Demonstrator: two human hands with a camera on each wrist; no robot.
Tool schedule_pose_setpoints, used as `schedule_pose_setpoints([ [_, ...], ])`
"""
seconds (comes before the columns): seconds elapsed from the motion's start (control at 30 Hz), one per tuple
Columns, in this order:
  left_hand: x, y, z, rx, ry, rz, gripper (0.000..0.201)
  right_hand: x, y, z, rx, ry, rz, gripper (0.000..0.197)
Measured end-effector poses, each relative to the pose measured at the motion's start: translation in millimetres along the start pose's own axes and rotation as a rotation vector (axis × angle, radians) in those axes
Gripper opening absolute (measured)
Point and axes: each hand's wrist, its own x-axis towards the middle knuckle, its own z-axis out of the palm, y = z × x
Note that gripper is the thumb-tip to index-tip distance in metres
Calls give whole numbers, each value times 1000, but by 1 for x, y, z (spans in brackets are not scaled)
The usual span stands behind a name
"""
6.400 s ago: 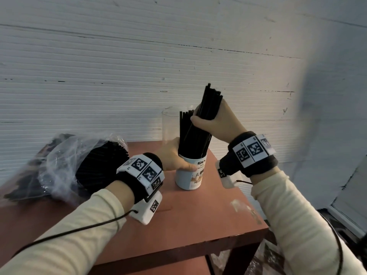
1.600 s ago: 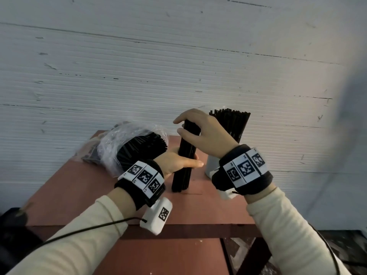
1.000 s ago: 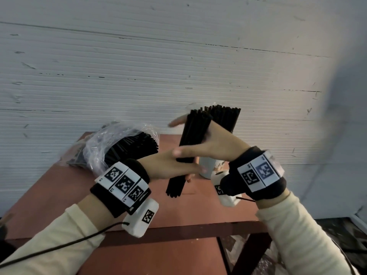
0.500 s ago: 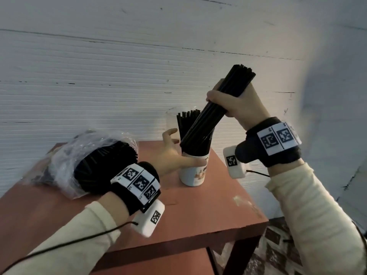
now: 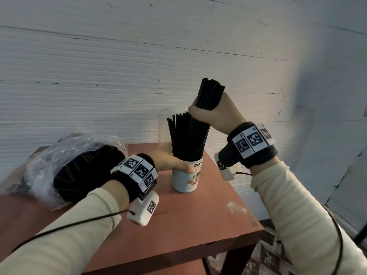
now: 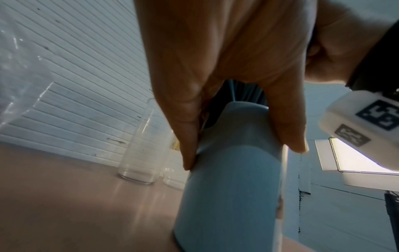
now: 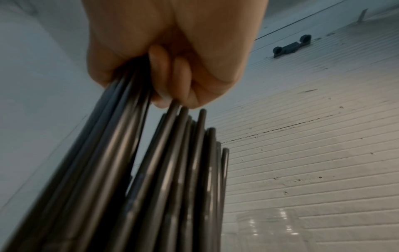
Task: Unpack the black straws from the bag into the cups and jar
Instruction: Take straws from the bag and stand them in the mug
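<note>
A white printed paper cup stands on the red-brown table, packed with black straws. My left hand wraps round the cup's upper part; in the left wrist view the fingers curl on the cup. My right hand grips a bundle of black straws near its top, its lower ends down in the cup. In the right wrist view the fingers are closed round the straws. A clear plastic bag of black straws lies at the left.
A clear glass jar stands behind the cup by the white ribbed wall; in the left wrist view the jar has a second clear vessel beside it. The table's right edge is close to the cup.
My right hand has lowered the straw bundle into the cup and brought it more upright. My left hand, open beside the cup half a second ago, now grips it.
</note>
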Motion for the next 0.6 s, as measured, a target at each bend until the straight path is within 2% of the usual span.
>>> schedule_pose_setpoints([
  [0.1,0,0,1,16,19,11,87,-4,9,10,-9,-20,6,21],
  [0.2,0,0,2,16,35,29,77,-11,19,22,-235,-7,30,38],
  [0.33,-1,1,3,19,21,58,74,-18,17,31,-424,35,1,42],
  [0.4,0,-1,2,22,27,54,74,-19,19,32,-403,51,-13,58],
  [0.47,1,-3,2,19,41,45,73,-20,19,30,-240,135,-80,83],
  [0.5,1,-3,3,11,52,41,73,-20,18,29,-157,185,-139,88],
  [0.53,1,-4,3,2,66,30,74,-20,15,27,-111,219,-193,88],
  [0.6,2,-4,3,-1,85,1,82,-18,9,26,-139,230,-279,76],
])
